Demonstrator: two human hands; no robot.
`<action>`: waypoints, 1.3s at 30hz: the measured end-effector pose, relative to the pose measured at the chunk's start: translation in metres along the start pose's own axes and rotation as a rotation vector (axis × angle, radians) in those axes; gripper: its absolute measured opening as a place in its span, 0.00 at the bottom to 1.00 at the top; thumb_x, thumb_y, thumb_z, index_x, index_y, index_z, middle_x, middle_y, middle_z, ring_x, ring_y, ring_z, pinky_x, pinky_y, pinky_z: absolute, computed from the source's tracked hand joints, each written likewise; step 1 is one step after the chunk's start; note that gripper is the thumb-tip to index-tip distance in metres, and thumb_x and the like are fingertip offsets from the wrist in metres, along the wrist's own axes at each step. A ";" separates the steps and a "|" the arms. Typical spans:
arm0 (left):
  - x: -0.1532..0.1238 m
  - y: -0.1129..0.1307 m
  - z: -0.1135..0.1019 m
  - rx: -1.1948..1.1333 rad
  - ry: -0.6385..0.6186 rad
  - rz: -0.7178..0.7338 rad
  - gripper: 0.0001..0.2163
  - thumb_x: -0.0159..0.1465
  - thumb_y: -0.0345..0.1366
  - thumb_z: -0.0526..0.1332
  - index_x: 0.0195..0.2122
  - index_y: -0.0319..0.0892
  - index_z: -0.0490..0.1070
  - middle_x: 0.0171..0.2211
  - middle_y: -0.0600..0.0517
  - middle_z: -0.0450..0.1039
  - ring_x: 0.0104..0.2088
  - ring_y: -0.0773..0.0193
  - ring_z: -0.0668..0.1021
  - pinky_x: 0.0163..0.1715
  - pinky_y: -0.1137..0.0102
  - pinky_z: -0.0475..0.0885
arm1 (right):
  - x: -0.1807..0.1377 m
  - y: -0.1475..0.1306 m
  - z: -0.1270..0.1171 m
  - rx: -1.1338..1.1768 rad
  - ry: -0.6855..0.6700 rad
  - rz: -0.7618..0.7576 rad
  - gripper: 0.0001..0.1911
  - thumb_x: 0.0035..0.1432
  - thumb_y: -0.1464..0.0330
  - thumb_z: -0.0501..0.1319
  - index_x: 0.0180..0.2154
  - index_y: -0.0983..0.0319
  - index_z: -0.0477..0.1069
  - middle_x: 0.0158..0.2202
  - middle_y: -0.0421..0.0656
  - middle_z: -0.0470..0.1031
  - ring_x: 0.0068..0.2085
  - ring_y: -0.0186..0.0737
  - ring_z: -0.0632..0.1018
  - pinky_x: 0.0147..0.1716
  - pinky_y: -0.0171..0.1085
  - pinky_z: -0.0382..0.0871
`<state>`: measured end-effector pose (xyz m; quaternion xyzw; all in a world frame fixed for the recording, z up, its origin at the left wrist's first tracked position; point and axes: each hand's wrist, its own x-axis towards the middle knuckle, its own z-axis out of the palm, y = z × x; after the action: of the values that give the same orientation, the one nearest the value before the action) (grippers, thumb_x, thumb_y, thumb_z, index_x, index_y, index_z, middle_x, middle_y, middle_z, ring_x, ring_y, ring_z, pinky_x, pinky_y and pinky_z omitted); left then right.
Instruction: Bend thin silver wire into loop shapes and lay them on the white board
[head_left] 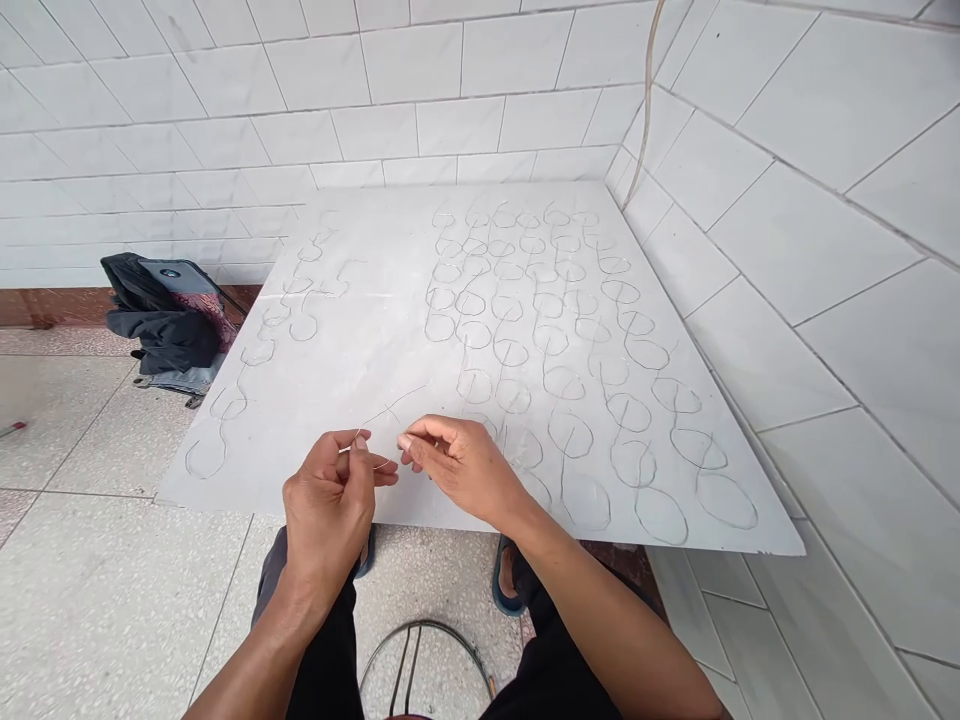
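Note:
My left hand (328,492) pinches a thin wire (406,396) between thumb and forefinger, over the front part of a white board (352,350). Just to its right, my right hand (459,462) has thumb and fingertips pressed together at what looks like another part of the same wire. A thin strand extends up and right from the left fingertips, and a second short strand crosses it. The fingertips hide the exact ends. Under and beyond my right hand lie rows of looped wires (564,382), each a round loop with a straight tail.
More wire loops (227,404) lie along the board's left side. White tiled walls stand behind and to the right, where a cable (646,110) hangs in the corner. Dark clothing and a bag (176,318) sit at left. A round-framed stool (427,628) is below me.

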<state>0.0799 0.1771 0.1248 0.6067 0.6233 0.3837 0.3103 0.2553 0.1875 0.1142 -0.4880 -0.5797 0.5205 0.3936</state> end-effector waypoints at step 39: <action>0.019 -0.011 -0.009 -0.387 -0.364 -0.151 0.12 0.68 0.43 0.68 0.44 0.40 0.78 0.33 0.49 0.83 0.32 0.61 0.82 0.40 0.64 0.78 | 0.001 0.004 -0.010 -0.524 -0.023 -0.271 0.14 0.76 0.65 0.53 0.38 0.60 0.75 0.30 0.40 0.75 0.32 0.36 0.72 0.33 0.37 0.61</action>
<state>0.0655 0.1954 0.1217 0.5469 0.5158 0.3563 0.5548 0.2651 0.1904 0.1114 -0.4852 -0.7587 0.3011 0.3136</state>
